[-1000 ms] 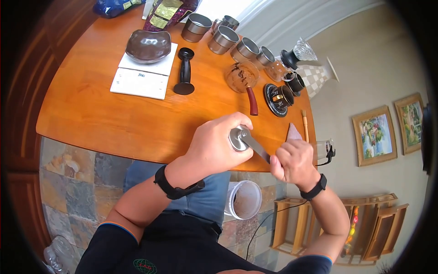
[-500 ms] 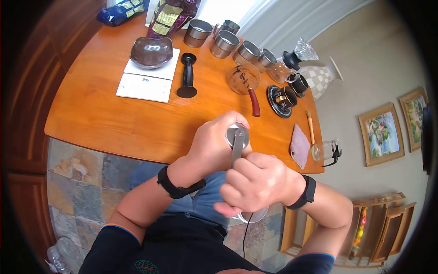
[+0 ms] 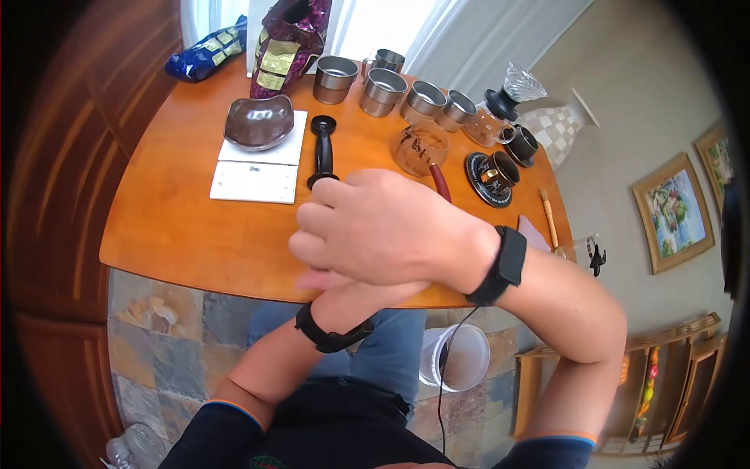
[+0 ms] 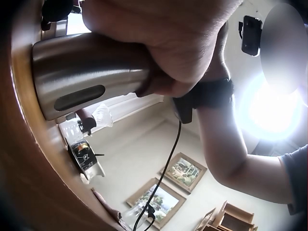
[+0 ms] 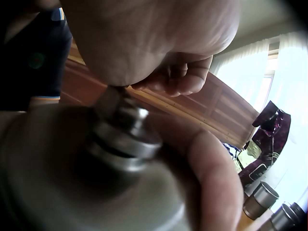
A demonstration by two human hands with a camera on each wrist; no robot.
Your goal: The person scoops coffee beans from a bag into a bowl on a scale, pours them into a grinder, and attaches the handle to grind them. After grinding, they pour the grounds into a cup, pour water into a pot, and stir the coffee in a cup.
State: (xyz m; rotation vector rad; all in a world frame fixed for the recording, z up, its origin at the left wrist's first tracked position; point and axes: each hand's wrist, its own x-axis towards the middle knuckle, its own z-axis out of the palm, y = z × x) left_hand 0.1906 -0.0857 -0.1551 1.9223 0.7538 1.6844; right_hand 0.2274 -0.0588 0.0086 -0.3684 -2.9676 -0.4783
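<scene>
A steel hand grinder (image 4: 91,72) lies slanted in the left wrist view, its base end close to the wooden table (image 3: 164,242). My left hand (image 3: 361,303) grips its body; in the right wrist view, left fingers (image 5: 216,178) curl round beside the metal lid (image 5: 139,202). My right hand (image 3: 375,227) is above, crossing over the left hand and covering the grinder in the head view. Its fingers are curled at the crank; the crank's hub (image 5: 127,137) shows beneath the palm, while the knob is hidden.
Beyond the hands are a brown bowl (image 3: 259,123) on a white scale (image 3: 254,181), a black tamper (image 3: 323,144), several steel cups (image 3: 383,92), a glass pot (image 3: 420,148) and a black cup (image 3: 498,172). A white bin (image 3: 457,358) stands below the table edge.
My right hand has swept from the right of the grinder, past its near side, to over the left hand, turning the crank. The head view has shifted slightly.
</scene>
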